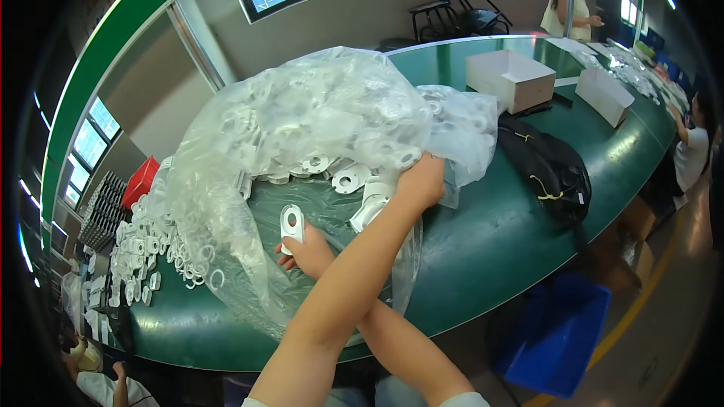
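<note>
My forearms cross, the left over the right. My right hand (309,253), at the left of the crossing, grips a white oval plastic part (292,227) with a round hole, held upright with the thumb on its face. My left hand (422,182) reaches to the right and is closed at the edge of a large clear plastic bag (324,90); its fingertips are hidden. Many similar white parts fill the bag, and some spill from its mouth, such as a loose ring-shaped part (349,179) just left of my left wrist.
The green table (483,256) curves around me. White parts (139,249) heap at the left beside a red bin (141,182). To the right lie a black bag (547,169) and two white boxes (520,79). A blue crate (558,339) stands below the edge. Other people work farther off.
</note>
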### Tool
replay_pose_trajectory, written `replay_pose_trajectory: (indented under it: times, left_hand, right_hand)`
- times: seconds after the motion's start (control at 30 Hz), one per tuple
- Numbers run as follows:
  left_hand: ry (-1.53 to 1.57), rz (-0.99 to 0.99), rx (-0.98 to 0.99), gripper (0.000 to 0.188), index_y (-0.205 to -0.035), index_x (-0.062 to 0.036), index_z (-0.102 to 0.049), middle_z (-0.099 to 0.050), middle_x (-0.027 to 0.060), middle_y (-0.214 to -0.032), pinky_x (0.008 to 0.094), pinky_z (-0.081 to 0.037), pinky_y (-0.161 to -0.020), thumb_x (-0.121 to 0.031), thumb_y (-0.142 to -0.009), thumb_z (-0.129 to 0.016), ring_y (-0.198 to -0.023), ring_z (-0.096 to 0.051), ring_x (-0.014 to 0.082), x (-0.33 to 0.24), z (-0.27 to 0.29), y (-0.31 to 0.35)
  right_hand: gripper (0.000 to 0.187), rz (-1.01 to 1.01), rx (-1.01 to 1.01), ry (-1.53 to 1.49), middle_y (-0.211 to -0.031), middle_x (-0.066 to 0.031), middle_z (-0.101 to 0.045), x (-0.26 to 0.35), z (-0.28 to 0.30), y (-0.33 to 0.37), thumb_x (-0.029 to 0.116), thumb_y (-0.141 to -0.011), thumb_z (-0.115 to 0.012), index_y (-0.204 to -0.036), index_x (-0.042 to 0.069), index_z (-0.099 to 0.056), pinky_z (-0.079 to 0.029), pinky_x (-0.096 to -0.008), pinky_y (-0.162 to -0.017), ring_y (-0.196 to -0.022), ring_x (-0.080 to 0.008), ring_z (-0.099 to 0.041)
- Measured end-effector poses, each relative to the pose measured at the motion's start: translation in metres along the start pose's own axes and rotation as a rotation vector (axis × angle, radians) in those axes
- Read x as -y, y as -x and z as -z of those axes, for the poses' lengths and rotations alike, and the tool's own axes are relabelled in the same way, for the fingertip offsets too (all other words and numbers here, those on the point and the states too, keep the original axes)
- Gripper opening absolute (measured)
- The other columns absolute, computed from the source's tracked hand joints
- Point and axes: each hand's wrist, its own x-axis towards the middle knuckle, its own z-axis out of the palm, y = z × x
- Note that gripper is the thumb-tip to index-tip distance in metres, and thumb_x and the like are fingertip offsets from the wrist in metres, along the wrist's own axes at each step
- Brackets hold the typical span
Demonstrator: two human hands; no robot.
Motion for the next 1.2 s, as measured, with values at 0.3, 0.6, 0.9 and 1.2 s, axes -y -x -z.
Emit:
replay_pose_trajectory:
  times: [0.3, 0.6, 0.9, 1.2]
  left_hand:
    - [0.28, -0.157, 0.084, 0.022, -0.095, -0.0052, -0.058, -0.064, 0.0122, -0.088, 0.0363, -0.05, -0.067, 0.001, -0.074, -0.059, -0.077, -0.063, 0.028, -0.025, 0.078, 0.032]
    - [-0.184, -0.032, -0.279, 0.027, -0.095, -0.0066, -0.065, -0.066, 0.0074, -0.093, 0.0364, -0.05, -0.07, 0.001, -0.069, -0.061, -0.083, -0.06, 0.0283, 0.111, 0.196, 0.195]
    - [0.125, 0.019, -0.3, 0.042, -0.107, -0.0059, -0.063, -0.065, 0.0106, -0.101, 0.0363, -0.049, -0.072, 0.005, -0.068, -0.053, -0.081, -0.058, 0.0305, 0.111, 0.187, 0.216]
    - [0.276, 0.112, -0.432, 0.051, -0.125, -0.0055, -0.052, -0.064, 0.0106, -0.102, 0.0269, -0.049, -0.057, 0.006, -0.075, -0.052, -0.075, -0.063, 0.0193, 0.104, 0.21, 0.259]
  right_hand:
    - [0.032, -0.005, 0.0, -0.04, -0.09, -0.0163, -0.062, -0.004, 0.0, -0.006, 0.007, -0.086, -0.051, -0.115, -0.004, -0.043, -0.051, -0.0296, -0.051, -0.067, -0.0219, -0.064]
    - [0.018, -0.008, 0.028, -0.029, -0.083, -0.0101, -0.063, 0.004, 0.004, 0.004, 0.008, -0.084, -0.056, -0.099, -0.002, -0.056, -0.055, -0.0296, -0.051, -0.066, -0.0205, -0.066]
    - [0.015, 0.08, 0.033, 0.13, -0.079, -0.0094, -0.063, -0.001, 0.007, 0.005, 0.011, -0.088, -0.054, -0.096, -0.001, -0.057, -0.053, -0.0285, -0.049, -0.059, -0.0181, -0.062]
    - [0.029, 0.005, 0.085, 0.183, -0.08, -0.016, -0.065, 0.01, 0.015, 0.012, 0.025, -0.094, -0.047, -0.101, -0.002, -0.054, -0.05, -0.0276, -0.047, -0.061, -0.021, -0.064]
